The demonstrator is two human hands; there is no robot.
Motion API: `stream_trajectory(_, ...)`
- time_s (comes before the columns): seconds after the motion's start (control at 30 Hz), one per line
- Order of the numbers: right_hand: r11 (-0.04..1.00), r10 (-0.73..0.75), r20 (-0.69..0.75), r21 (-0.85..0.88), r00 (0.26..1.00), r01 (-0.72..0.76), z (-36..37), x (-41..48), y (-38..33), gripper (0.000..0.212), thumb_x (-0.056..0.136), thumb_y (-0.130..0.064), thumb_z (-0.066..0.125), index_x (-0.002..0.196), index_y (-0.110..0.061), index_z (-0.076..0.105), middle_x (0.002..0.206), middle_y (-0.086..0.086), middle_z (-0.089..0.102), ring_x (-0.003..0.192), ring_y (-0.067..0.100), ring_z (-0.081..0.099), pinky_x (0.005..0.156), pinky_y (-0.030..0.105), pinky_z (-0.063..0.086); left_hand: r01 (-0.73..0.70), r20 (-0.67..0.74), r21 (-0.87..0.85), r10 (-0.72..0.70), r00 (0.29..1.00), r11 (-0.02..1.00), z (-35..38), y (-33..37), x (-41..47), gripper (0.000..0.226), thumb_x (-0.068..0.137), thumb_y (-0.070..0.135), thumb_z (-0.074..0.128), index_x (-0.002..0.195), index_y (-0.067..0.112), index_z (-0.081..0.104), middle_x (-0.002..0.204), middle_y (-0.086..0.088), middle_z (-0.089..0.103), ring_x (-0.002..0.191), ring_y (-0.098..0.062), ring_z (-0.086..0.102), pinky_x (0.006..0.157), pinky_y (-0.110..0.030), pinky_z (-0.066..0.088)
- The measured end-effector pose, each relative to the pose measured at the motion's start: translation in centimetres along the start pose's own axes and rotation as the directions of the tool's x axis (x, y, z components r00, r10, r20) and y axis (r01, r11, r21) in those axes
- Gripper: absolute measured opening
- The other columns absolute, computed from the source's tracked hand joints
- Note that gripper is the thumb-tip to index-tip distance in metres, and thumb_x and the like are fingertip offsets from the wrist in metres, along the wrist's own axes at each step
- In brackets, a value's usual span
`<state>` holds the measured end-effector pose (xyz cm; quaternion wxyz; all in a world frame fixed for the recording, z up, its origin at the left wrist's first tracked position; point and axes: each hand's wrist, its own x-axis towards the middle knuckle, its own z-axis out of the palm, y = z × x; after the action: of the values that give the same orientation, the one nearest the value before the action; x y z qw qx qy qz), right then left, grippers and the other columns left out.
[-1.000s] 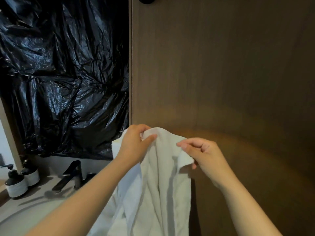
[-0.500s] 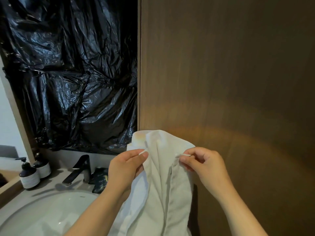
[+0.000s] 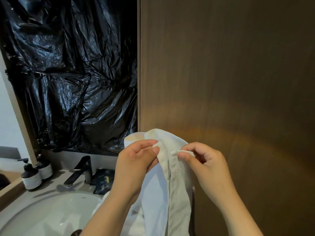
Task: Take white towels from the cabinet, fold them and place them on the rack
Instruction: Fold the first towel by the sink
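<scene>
A white towel [image 3: 168, 193] hangs in long folds in front of me, its top bunched between both hands. My left hand [image 3: 134, 164] pinches one upper edge of the towel between thumb and fingers. My right hand [image 3: 202, 164] pinches the other upper edge, a small corner sticking out past the fingertips. The two hands are close together, with a vertical fold of cloth between them. The towel's lower part runs out of the frame at the bottom. No cabinet interior or rack is visible.
A brown wooden panel [image 3: 230, 74] fills the right side. Black plastic sheeting [image 3: 73, 74] covers the wall at left. Below it are a white basin [image 3: 47, 213], a black tap [image 3: 80, 171], two pump bottles [image 3: 32, 176] and a dark packet [image 3: 104, 181].
The view has dropped, showing more of the basin. Both hands have shifted along the towel's top edge and come closer, each now pinching a thin corner.
</scene>
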<state>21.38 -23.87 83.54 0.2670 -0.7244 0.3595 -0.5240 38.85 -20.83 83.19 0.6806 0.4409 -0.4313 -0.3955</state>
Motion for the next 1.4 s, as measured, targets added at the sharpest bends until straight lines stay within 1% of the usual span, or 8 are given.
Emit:
stream_trajectory(0.13,0.999,0.022,-0.026,0.044,0.999,-0.021,0.0,-1.0,-0.1,0.009,0.086,-0.030,0.069,0.078,-0.032,0.072,0.079,-0.015,0.070,0.084,0.004,0.064,0.066,0.010,0.048,-0.011,-0.001,0.009,0.011,1.000,1.000,0.2,-0.2,-1.2,0.012,0.084,0.011,0.071,0.095,0.015,0.074,0.086,-0.004,0.077,0.082,-0.017,0.074,0.067,-0.021,0.058)
stream_trajectory(0.23,0.997,0.061,-0.020,0.051,0.998,-0.060,0.2,-1.7,0.1,0.008,0.084,-0.033,0.069,0.078,-0.032,0.073,0.081,-0.018,0.070,0.087,0.001,0.063,0.068,0.008,0.048,0.017,0.006,0.006,-0.017,1.000,1.000,0.1,-0.3,-1.5,0.012,0.083,0.012,0.072,0.094,0.015,0.075,0.087,-0.005,0.077,0.082,-0.020,0.074,0.072,-0.027,0.060)
stream_trajectory(0.4,0.997,0.052,-0.038,0.067,0.998,-0.050,0.2,-1.8,-0.3,0.019,0.073,-0.051,0.063,0.078,-0.035,0.073,0.083,-0.017,0.070,0.088,0.004,0.064,0.069,0.012,0.050,0.023,0.049,-0.014,-0.022,0.999,1.000,0.5,-0.1,-2.2,0.010,0.083,0.009,0.072,0.090,0.015,0.076,0.085,-0.009,0.076,0.080,-0.020,0.074,0.067,-0.021,0.058)
stream_trajectory(0.57,0.997,0.036,-0.022,0.065,0.999,-0.034,0.4,-2.0,-0.2,0.004,0.081,-0.037,0.069,0.078,-0.037,0.073,0.084,-0.016,0.071,0.087,0.004,0.064,0.066,0.010,0.048,-0.064,0.111,0.065,0.057,0.992,0.996,1.2,-0.2,-2.9,0.012,0.079,0.013,0.073,0.090,0.013,0.076,0.085,-0.005,0.077,0.081,-0.018,0.074,0.070,-0.020,0.057)
stream_trajectory(0.9,0.996,0.051,-0.031,0.071,0.998,-0.048,0.7,-2.3,0.3,0.016,0.077,-0.048,0.064,0.079,-0.034,0.073,0.085,-0.016,0.071,0.088,0.005,0.064,0.068,0.011,0.049,-0.087,0.136,0.106,0.072,0.988,0.991,0.9,-0.4,-3.4,0.013,0.083,0.012,0.069,0.095,0.011,0.076,0.089,-0.002,0.077,0.085,-0.017,0.073,0.074,-0.022,0.058)
stream_trajectory(1.03,0.997,0.050,-0.031,0.064,0.998,-0.048,0.8,-2.2,0.4,0.018,0.075,-0.052,0.062,0.083,-0.039,0.072,0.086,-0.018,0.070,0.089,0.003,0.063,0.069,0.010,0.049,-0.097,0.137,0.120,0.080,0.987,0.988,0.6,-0.5,-3.5,0.026,0.075,0.025,0.071,0.098,0.013,0.076,0.091,-0.003,0.077,0.088,-0.020,0.073,0.081,-0.029,0.059)
stream_trajectory(1.17,0.998,0.034,-0.026,0.061,0.999,-0.032,1.0,-2.1,0.3,0.018,0.075,-0.052,0.062,0.085,-0.040,0.071,0.085,-0.017,0.069,0.089,0.005,0.063,0.067,0.011,0.050,-0.090,0.127,0.090,0.078,0.989,0.992,0.5,-0.5,-3.5,0.034,0.066,0.023,0.077,0.098,0.012,0.075,0.091,-0.005,0.077,0.088,-0.020,0.073,0.082,-0.031,0.059)
stream_trajectory(1.4,0.997,0.042,-0.003,0.071,0.999,-0.042,1.0,-2.2,0.4,0.005,0.083,-0.033,0.069,0.083,-0.037,0.072,0.085,-0.014,0.070,0.086,0.007,0.063,0.067,0.016,0.051,-0.142,0.090,0.137,0.131,0.987,0.980,0.5,-0.6,-3.5,0.022,0.068,0.015,0.079,0.090,0.016,0.077,0.085,-0.002,0.077,0.082,-0.018,0.073,0.076,-0.024,0.058)
